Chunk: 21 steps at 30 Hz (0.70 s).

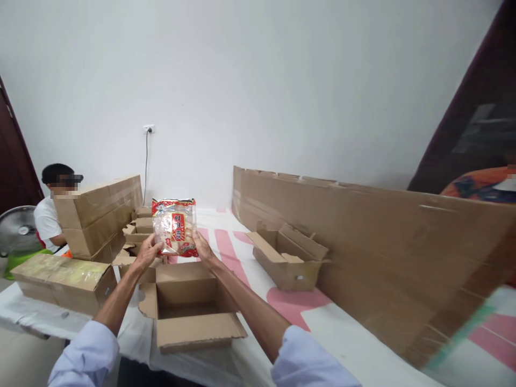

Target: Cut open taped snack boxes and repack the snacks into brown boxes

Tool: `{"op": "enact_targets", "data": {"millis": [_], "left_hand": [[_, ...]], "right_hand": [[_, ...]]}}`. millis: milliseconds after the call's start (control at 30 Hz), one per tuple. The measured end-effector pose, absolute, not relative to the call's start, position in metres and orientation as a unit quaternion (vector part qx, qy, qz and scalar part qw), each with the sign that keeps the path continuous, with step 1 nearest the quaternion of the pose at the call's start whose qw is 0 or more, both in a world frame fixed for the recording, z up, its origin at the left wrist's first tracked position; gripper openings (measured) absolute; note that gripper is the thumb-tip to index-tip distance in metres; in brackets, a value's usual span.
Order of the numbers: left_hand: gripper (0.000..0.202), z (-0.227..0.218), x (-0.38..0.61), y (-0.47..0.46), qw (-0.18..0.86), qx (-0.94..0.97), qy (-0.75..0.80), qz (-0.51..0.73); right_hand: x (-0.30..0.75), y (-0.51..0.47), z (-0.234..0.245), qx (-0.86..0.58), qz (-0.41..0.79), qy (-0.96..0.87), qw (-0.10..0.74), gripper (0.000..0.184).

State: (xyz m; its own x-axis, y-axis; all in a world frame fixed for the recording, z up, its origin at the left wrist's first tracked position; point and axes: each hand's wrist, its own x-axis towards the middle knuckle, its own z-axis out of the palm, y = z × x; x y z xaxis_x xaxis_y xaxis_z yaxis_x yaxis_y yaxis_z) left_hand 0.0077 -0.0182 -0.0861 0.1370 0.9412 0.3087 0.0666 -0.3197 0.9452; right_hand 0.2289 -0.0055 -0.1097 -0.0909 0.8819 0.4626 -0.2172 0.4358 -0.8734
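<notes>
A clear snack bag (174,226) with red edges and a red label is held upright in the air by both hands. My left hand (148,251) grips its lower left corner. My right hand (201,247) grips its lower right edge. Right below the bag stands an open brown cardboard box (189,306) with its flaps spread and its inside bare.
A second open box (288,258) lies to the right. A long flat cardboard sheet (382,242) leans along the right side. Several small boxes (137,228) and large sealed cartons (97,215) stand at the left, where another person (50,217) sits. A fan (16,228) is at far left.
</notes>
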Motion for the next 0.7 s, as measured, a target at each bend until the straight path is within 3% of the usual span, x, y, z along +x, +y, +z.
{"op": "enact_targets", "data": {"millis": [200, 433, 700], "left_hand": [[0.065, -0.101, 0.008, -0.022, 0.418, 0.634, 0.419, 0.497], [0.041, -0.109, -0.002, -0.027, 0.368, 0.657, 0.482, 0.448], [0.016, -0.141, -0.060, -0.077, 0.177, 0.618, 0.627, 0.440]], "right_hand": [[0.232, -0.014, -0.119, -0.277, 0.485, -0.578, 0.595, 0.061], [0.244, -0.024, -0.132, -0.290, 0.522, -0.585, 0.549, 0.061], [0.277, -0.029, -0.155, -0.397, 0.407, -0.488, 0.662, 0.056]]}}
